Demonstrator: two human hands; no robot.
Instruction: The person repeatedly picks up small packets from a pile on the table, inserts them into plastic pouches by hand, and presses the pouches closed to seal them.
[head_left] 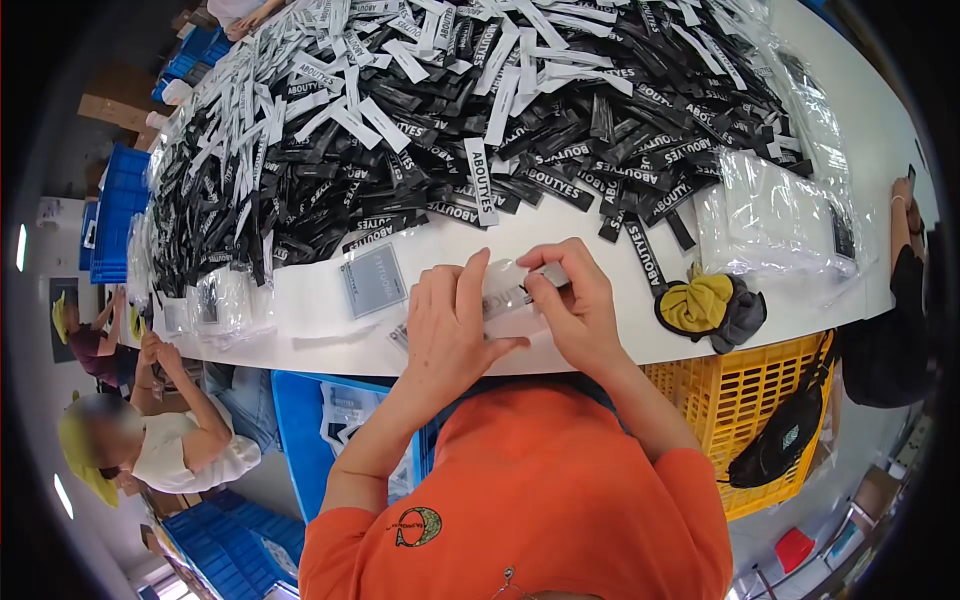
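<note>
A clear bag (503, 300) is held just above or against the near edge of the bench (570, 225), straight in front of the body. It is thin and see-through, creased and shiny, with grey and dark letters partly hidden by the fingers; the whole word cannot be read.

With the bag taken as the dial's centre and 12 o'clock pointing away from the body, the bag's upper end is pinched between thumb and forefinger of the right hand (580, 310), whose fingers are curled and aimed toward 10 o'clock. The left hand (445, 320) is spread, palm down, over the bag's lower end, with fingers toward 12 to 1 o'clock and thumb stretched toward 3. The left forearm is brought in from 7 o'clock, the right from between 4 and 5.

A grey pouch (375, 280) with pale lettering is laid flat between 9 and 10 o'clock. Black and white strips (480, 130) are heaped from 10 round to 2. Clear packs (775, 220) are stacked between 2 and 3, and a yellow flower (692, 303) is seen at 3.
</note>
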